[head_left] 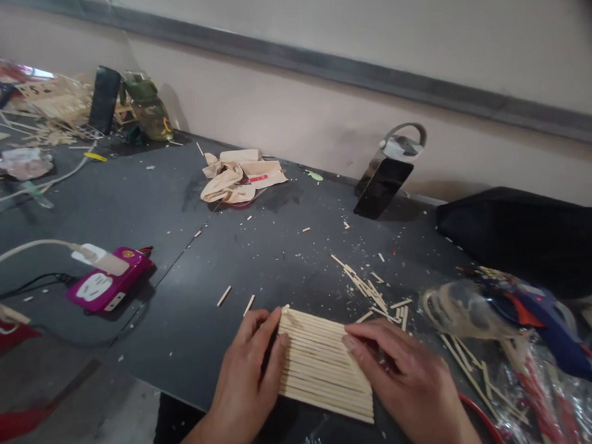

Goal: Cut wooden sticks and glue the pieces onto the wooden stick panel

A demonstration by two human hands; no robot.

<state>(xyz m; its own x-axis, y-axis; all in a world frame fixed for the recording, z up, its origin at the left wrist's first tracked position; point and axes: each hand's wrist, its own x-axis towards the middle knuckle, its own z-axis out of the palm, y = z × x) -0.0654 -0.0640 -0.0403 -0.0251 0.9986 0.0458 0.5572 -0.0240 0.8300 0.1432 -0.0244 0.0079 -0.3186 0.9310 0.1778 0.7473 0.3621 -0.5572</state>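
Note:
A flat panel of thin wooden sticks (322, 371), laid side by side in rows, is held near the table's front edge. My left hand (253, 361) grips its left edge, thumb on the top face and fingers at the far left corner. At the right edge, my right hand (400, 368) pinches the panel between thumb and fingers near its far corner. Just beyond the panel lie loose cut stick pieces (365, 284). A small pale blob sits on the panel's far left corner.
To the right are a blue glue gun (545, 316), a clear plastic cup (466, 309) and plastic wrappers (548, 381). A phone (383, 187) leans on a bottle (403, 145). Crumpled brown paper (240, 177) lies behind; a purple power adapter (109, 282) stands left.

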